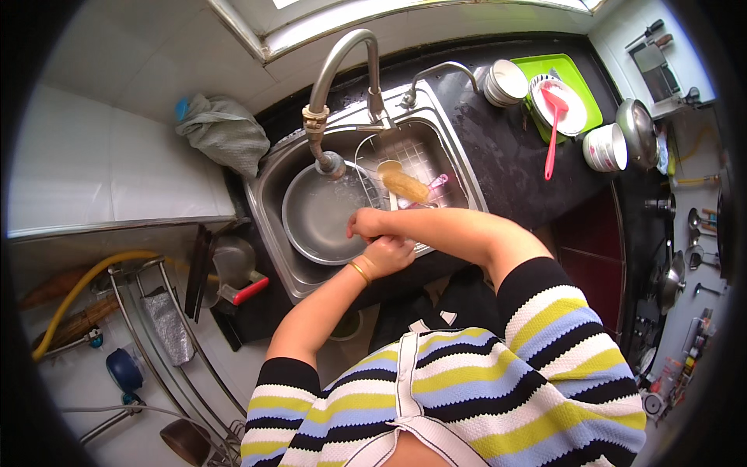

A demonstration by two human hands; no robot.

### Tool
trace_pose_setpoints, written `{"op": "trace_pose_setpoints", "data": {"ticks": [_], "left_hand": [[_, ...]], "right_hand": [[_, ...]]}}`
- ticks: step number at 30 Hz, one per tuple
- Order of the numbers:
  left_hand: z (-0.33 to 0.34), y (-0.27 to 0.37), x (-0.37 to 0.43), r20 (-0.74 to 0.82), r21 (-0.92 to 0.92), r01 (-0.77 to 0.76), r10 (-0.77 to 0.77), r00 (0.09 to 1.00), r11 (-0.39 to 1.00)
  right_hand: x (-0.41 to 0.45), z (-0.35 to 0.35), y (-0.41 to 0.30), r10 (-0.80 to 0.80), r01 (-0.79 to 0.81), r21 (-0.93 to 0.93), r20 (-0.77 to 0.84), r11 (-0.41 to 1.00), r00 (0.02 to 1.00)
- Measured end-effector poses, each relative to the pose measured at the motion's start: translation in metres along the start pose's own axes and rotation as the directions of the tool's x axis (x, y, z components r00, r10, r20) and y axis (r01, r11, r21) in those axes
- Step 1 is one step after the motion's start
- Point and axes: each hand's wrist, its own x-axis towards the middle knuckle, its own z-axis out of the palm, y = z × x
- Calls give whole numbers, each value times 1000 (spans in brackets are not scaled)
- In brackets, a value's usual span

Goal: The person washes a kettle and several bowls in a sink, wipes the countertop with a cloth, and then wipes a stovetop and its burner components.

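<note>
My right hand [367, 223] reaches in from the right, over the near rim of a round metal basin [327, 213] that sits in the left bowl of a steel sink [269, 233]. Just below it is my left hand [389, 257], with a gold bangle at the wrist and its fingers curled near the sink's front edge. The hands overlap, and whether either holds something is hidden. A loofah sponge [407, 185] lies on the wire rack [411, 149] in the right bowl, near a pink-handled utensil [437, 182]. Above the basin hangs the faucet's spout [331, 164].
To the right, stacked white bowls [506, 82] stand by a green tray [575, 76] with a bowl and a red spatula [554, 134]. More bowls [606, 147] are beside a metal lid [637, 131]. A grey cloth [224, 131] lies left of the sink, above a red-handled pan [251, 289].
</note>
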Motion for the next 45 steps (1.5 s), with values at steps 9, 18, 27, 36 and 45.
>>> {"op": "trace_pose_setpoints", "data": {"ticks": [9,18,27,36,45], "left_hand": [[-16,-35,-16,131,-778,629,-976,173,7],[8,-41,-5,692,-722,-180,-700,-178,-668],[10,-46,24,613,-787,-73,-763,-204,-613],[12,-53,-12,611,-791,-162,-765,-205,-590],[-60,-16,-53,431,-899,-67,-901,38,-433]], "right_hand": [[-63,-40,29,112,66,855,-144,515,983],[-128,-15,-7,-562,448,-402,-763,799,318],[-148,53,-41,-755,752,-284,-519,595,402],[-166,38,-28,-636,586,-386,-708,712,306],[-122,42,90,-389,168,-371,-674,913,628]]}}
